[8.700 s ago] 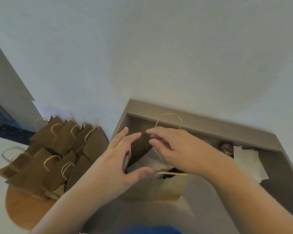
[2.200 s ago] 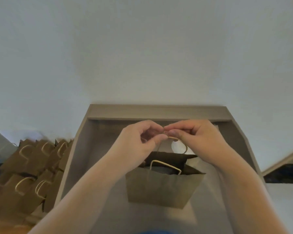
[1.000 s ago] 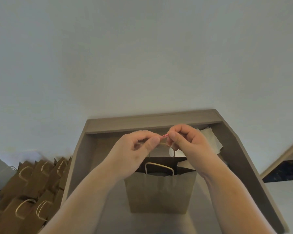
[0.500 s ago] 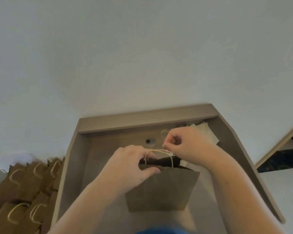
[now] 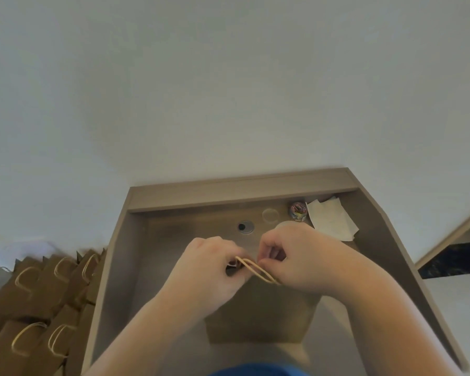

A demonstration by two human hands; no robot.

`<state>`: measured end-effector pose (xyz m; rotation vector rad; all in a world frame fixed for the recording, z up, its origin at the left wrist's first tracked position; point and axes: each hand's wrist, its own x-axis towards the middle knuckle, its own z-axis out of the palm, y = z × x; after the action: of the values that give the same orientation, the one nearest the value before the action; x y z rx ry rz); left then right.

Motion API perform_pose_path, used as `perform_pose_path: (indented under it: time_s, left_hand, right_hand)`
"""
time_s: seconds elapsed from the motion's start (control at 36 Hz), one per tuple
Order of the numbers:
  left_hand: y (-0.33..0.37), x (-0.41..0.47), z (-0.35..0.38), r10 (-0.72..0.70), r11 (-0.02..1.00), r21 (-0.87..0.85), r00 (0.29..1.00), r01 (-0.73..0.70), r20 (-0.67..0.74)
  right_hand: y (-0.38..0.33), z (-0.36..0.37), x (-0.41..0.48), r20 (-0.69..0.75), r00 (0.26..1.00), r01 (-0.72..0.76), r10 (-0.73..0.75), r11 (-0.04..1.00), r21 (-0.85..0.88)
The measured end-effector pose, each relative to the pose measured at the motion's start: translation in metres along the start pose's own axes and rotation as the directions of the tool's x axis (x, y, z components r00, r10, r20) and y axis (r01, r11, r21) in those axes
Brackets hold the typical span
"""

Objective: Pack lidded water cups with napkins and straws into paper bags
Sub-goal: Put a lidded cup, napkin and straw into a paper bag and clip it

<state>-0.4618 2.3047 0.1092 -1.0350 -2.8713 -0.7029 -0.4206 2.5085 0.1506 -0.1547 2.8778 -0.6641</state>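
A brown paper bag (image 5: 258,318) stands in the lower middle of the frame, on the floor of a grey-brown recessed desk (image 5: 242,191). Its flat front faces the camera. Its top edge lies directly under both hands, so the mouth of the bag is hidden.

The two pale twine handles (image 5: 255,270) are drawn together into one flattened loop. It runs on a slant from the upper left, at the left hand, down to the lower right, at the right hand.

The left hand (image 5: 209,270) comes in from the lower left. Its fingers are curled over the bag's top left corner and closed round the left end of the handles.

The right hand (image 5: 296,256) comes in from the lower right, just right of centre. Its fingers are bent inward and its thumb presses the right end of the loop against them in a pinch. The two hands sit close together, with only the short span of twine between them.

Beyond the hands, toward the desk's back wall, lie a round cable hole (image 5: 245,227) and a clear disc (image 5: 269,215). To their right sit a small tub of coloured clips (image 5: 298,211) and a pile of white napkins (image 5: 331,218).

At the lower left of the frame, outside the desk, a stack of folded paper bags (image 5: 38,308) fans out.
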Motion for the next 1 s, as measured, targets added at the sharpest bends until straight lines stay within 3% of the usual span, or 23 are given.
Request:
perform_pose_path:
  time_s: [0.22,0.36,0.56,1.0]
  left_hand:
    - [-0.004,0.001,0.001,0.046,0.999,0.016,0.999,-0.046,-0.002]
    - [-0.001,0.004,-0.002,0.07,0.997,-0.038,0.997,-0.071,-0.024]
    - [-0.002,0.006,-0.004,0.095,0.995,-0.038,0.995,-0.096,-0.011]
    - [-0.008,0.007,0.0,0.143,0.99,-0.005,0.99,-0.143,-0.006]
  right_hand:
    - [-0.004,0.0,0.001,0.028,1.0,0.009,-0.007,0.998,-0.066]
    - [0.0,-0.003,0.0,-0.028,1.0,0.0,0.001,0.999,0.039]
    - [-0.001,-0.005,-0.003,-0.052,0.999,0.018,-0.015,0.998,0.059]
    - [-0.002,-0.003,0.008,0.051,0.998,-0.034,0.032,0.999,0.04]
